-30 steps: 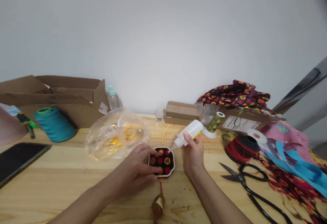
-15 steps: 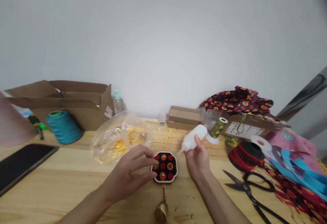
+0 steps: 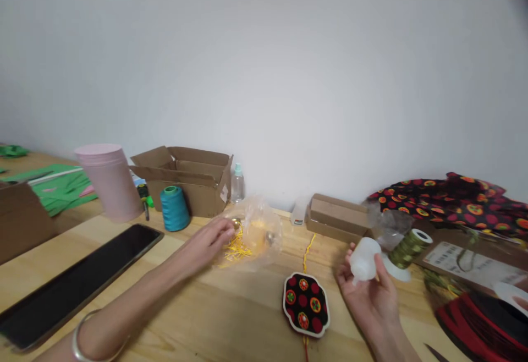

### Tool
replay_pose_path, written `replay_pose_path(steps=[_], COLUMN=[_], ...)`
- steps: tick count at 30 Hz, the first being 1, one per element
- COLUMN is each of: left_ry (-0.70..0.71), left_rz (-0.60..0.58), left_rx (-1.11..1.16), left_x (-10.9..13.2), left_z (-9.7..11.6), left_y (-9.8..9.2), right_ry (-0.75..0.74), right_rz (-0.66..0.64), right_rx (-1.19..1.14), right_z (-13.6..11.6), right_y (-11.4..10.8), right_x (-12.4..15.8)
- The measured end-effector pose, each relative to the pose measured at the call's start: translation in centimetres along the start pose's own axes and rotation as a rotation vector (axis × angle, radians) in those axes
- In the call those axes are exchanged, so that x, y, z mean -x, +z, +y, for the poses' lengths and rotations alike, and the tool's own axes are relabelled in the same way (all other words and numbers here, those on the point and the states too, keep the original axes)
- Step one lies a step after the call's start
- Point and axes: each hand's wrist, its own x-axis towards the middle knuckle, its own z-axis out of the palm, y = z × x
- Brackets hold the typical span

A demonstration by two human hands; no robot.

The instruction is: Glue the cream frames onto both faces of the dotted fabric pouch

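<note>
My left hand [image 3: 212, 238] reaches to the clear plastic bag [image 3: 264, 241], its fingers drawn together beside a gold bell [image 3: 236, 223] and the yellow strings [image 3: 239, 247]. Whether the fingers hold anything is hidden. My right hand [image 3: 371, 296] has its fingers around a white squeeze bottle [image 3: 365, 260], its nozzle tilted down to the left. Between the hands, lower down, a dark patterned pendant with a pale edge [image 3: 306, 304] lies flat on the wooden table [image 3: 231, 318]. A yellow cord [image 3: 307, 252] runs from its top and a red cord from its bottom.
A black phone [image 3: 78, 285], teal thread cone [image 3: 175, 208], pink container [image 3: 109, 183] and open cardboard box [image 3: 187, 177] stand left. A small box [image 3: 338, 218], olive thread spool [image 3: 410, 247], patterned cloth [image 3: 445, 202] and red cord spool [image 3: 482, 326] are right.
The view has turned left. My left hand has moved from the pendant to the plastic bag. My right hand, still holding the bottle, has moved farther from the pendant and its palm has turned up.
</note>
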Motion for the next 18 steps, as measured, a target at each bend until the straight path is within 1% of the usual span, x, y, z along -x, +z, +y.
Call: replay_pose_path(steps=[3, 4, 6, 9, 11, 15, 18], left_ry=[-0.033, -0.036, -0.023, 0.027, 0.054, 0.057, 0.077], left_rz=[0.087, 0.099, 0.077, 0.0, -0.038, -0.056, -0.077], left_rx=[-0.05, -0.067, -0.113, -0.212, -0.238, -0.229, -0.172], left_x=[0.6, 0.8, 0.8, 0.3, 0.1, 0.3, 0.9], left_z=[-2.0, -2.3, -2.5, -1.9, -1.1, 0.5, 1.1], left_y=[-0.3, -0.2, 0.2, 1.3, 2.1, 3.3, 3.5], right_ry=[0.008, 0.01, 0.005, 0.003, 0.012, 0.019, 0.027], right_rz=[0.03, 0.04, 0.052, 0.064, 0.054, 0.037, 0.034], right_rx=[-0.008, -0.008, -0.011, -0.007, 0.003, 0.006, -0.009], right_z=[0.0, 0.0, 0.0, 0.1, 0.1, 0.0, 0.0], right_y=[0.0, 0.0, 0.0, 0.0, 0.0, 0.0, 0.0], right_x=[-0.1, -0.2, -0.3, -0.3, -0.2, 0.0, 0.0])
